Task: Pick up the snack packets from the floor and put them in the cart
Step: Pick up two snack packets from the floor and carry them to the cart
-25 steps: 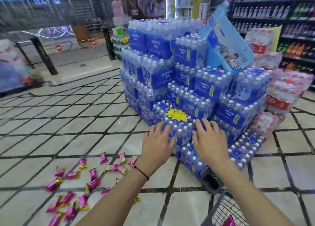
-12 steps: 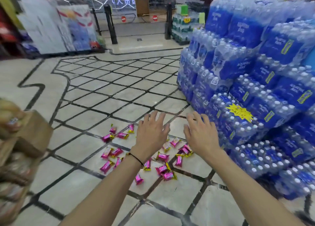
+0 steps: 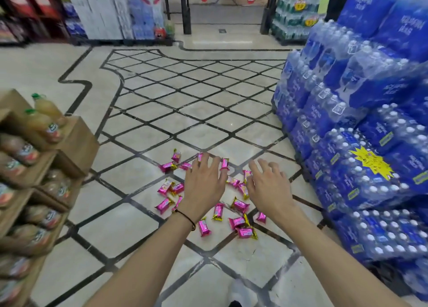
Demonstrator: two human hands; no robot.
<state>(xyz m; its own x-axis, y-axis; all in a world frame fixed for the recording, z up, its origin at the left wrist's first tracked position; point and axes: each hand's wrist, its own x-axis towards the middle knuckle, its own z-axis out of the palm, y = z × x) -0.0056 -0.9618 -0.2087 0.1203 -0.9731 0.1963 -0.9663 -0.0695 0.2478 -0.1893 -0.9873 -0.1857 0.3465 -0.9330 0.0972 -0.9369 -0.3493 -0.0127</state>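
Our left hand (image 3: pixel 203 186) and right hand (image 3: pixel 268 186) are spread and hold nothing above the snack packets (image 3: pixel 239 204) on the floor (image 3: pixel 143 130) left of the water packs (image 3: pixel 361 167), so we should scoop several together.

Glossy pink foil wrapping is seen on the snack packets (image 3: pixel 239 205), polished stone tiling on the floor (image 3: pixel 162 112), clear plastic film on the water packs (image 3: pixel 361 167).
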